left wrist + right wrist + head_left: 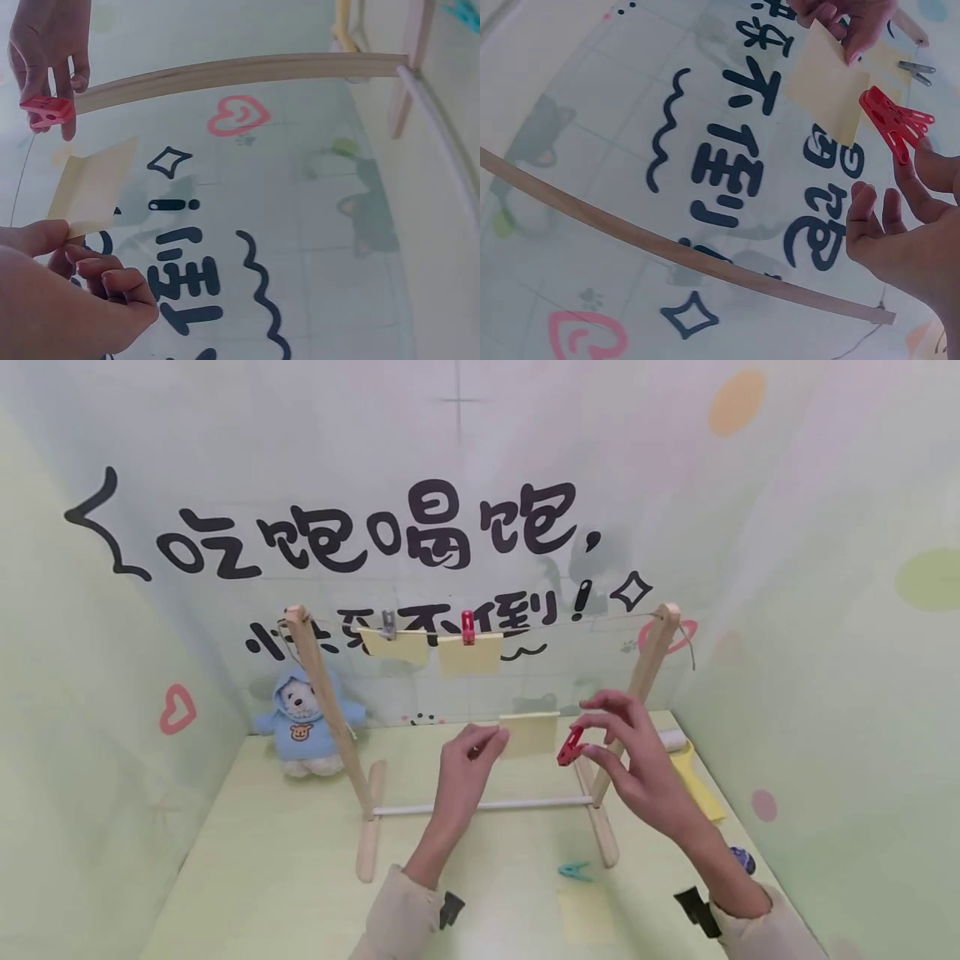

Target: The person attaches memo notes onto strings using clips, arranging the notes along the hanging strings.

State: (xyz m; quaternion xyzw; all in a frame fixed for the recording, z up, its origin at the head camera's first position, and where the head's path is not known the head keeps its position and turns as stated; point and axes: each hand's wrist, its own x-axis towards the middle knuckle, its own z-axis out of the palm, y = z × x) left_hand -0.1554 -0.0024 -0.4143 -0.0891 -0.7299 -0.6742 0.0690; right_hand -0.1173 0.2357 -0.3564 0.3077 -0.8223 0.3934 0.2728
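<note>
My left hand pinches the left edge of a pale yellow paper note between thumb and fingers, holding it in the air below the string. To its right, my right hand pinches a red clothespin between thumb and index finger, the other fingers spread. In the right wrist view the clothespin is close to the note; whether they touch I cannot tell. Above, a grey clothespin and another red clothespin hold two yellow notes on the string.
Wooden posts joined by a white rod carry the string. On the table are a teal clothespin, a yellow note, a plush toy in blue, a yellow-handled roller and a dark blue object.
</note>
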